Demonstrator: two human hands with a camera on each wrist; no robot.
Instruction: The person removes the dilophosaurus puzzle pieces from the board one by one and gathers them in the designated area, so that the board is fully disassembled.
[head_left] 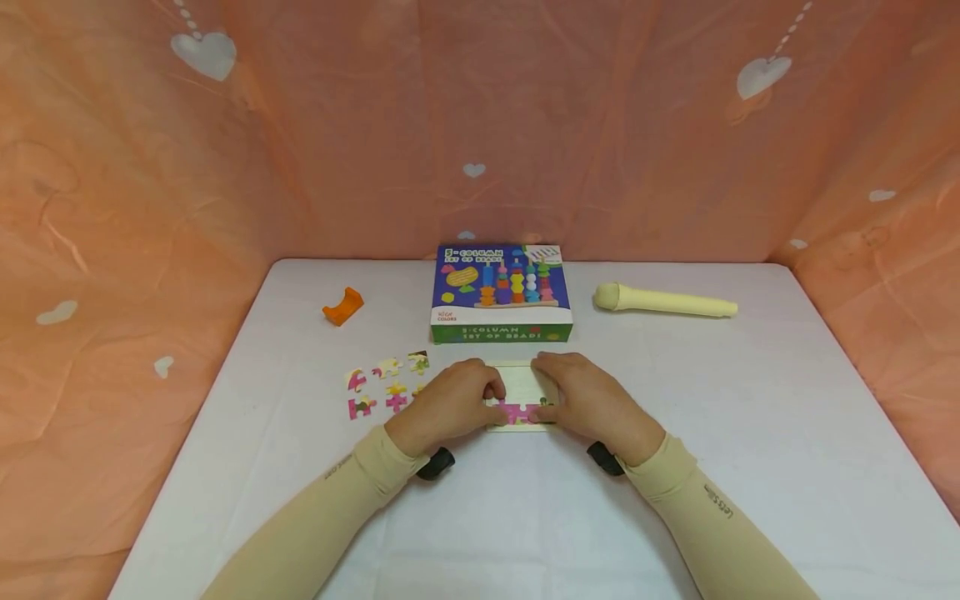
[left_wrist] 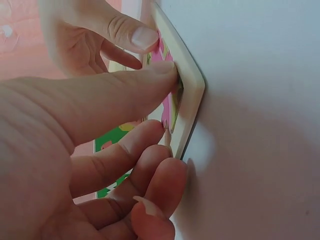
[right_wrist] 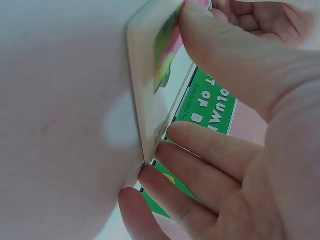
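A small pale puzzle board [head_left: 522, 381] with a raised rim lies on the table between the two hands. Pink jigsaw pieces [head_left: 517, 414] form a row along its near side. My left hand [head_left: 452, 400] pinches a pink puzzle piece [left_wrist: 167, 107] between thumb and index finger at the board's left end; its other fingers are bent beside the rim. My right hand [head_left: 592, 406] presses its thumb on the row, while its nearly straight fingers [right_wrist: 200, 135] reach the board's far edge and corner. The thumbs partly hide the row.
Several loose jigsaw pieces [head_left: 362, 407] lie left of the left hand. Behind the board stands a bead set box [head_left: 501, 287]. An orange arch block [head_left: 343, 307] sits at the back left, a pale yellow microphone-shaped object [head_left: 667, 301] at the back right. Patterned curtains [head_left: 360, 125] surround the table.
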